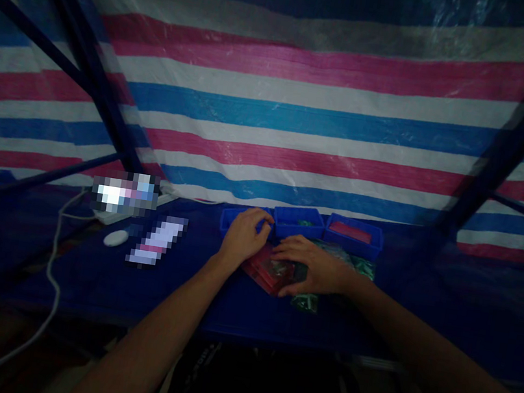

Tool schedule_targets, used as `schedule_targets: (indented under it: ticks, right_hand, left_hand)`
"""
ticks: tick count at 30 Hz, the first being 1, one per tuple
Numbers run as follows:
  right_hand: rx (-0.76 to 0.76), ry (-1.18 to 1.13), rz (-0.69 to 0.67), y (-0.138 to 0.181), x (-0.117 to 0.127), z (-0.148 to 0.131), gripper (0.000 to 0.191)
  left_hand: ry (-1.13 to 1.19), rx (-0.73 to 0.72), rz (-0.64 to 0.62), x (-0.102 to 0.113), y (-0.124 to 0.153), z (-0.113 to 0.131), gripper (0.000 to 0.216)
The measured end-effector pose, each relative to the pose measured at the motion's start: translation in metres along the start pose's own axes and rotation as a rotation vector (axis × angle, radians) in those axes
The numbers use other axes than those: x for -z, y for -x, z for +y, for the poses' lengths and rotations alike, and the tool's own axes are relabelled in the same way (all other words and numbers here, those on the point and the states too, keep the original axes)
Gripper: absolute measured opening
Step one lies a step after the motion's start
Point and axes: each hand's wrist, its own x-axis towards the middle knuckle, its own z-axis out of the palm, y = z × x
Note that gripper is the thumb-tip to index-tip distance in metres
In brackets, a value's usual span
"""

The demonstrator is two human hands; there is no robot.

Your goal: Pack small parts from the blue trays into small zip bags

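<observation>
My left hand (pixel 245 236) rests on the dark blue table (pixel 83 275) with its fingers curled at the front edge of the leftmost blue bin (pixel 229 216). What it grips is hidden. My right hand (pixel 313 267) lies flat, fingers stretched leftward, on a stack of red flat packets (pixel 265 270). Small clear bags with green contents (pixel 305 302) lie under and beside that hand.
Three small blue bins stand in a row at the back, the middle one (pixel 298 220) and the right one (pixel 353 233) with red contents. A white round object (pixel 116 238) and a white cable (pixel 52 270) lie at the left. A striped tarp (pixel 274 113) hangs behind.
</observation>
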Motion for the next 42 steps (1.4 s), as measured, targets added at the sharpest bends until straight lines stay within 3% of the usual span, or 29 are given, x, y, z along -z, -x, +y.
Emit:
schedule_targets:
  ticks: [6,11,17,20,23,26,33,38,42]
  right_hand:
    - [0.029,-0.022,-0.031,-0.003,-0.005,0.000,0.039]
    - [-0.002,-0.042,0.015,-0.004,0.001,-0.004,0.033]
    - [-0.266,-0.045,0.332,-0.003,0.004,0.006,0.031]
    - [-0.411,-0.124,0.509,-0.002,0.006,0.014,0.032]
    - [-0.492,-0.241,0.587,-0.003,0.010,0.018,0.035]
    - [-0.516,-0.381,0.614,-0.004,0.011,0.018,0.036]
    - [-0.553,-0.578,0.689,-0.003,0.007,0.026,0.030]
    - [-0.553,-0.640,0.685,-0.003,0.002,0.032,0.034]
    - [-0.529,-0.598,0.669,-0.003,0.000,0.033,0.037]
  left_hand:
    - [0.048,-0.025,-0.042,-0.009,0.004,0.011,0.021]
    - [0.114,-0.020,-0.039,0.001,0.002,0.020,0.023]
    - [0.254,-0.049,-0.054,0.014,0.001,0.028,0.027]
    - [0.213,-0.059,-0.066,0.006,0.002,0.024,0.030]
    - [0.204,0.009,-0.049,-0.007,0.003,0.017,0.032]
    - [0.314,0.127,-0.070,-0.017,0.005,0.011,0.030]
    - [0.810,0.263,-0.077,-0.026,0.003,0.006,0.043]
    - [0.701,0.261,0.038,-0.023,0.002,0.006,0.039]
    - [0.582,0.229,0.022,-0.021,0.004,0.009,0.038]
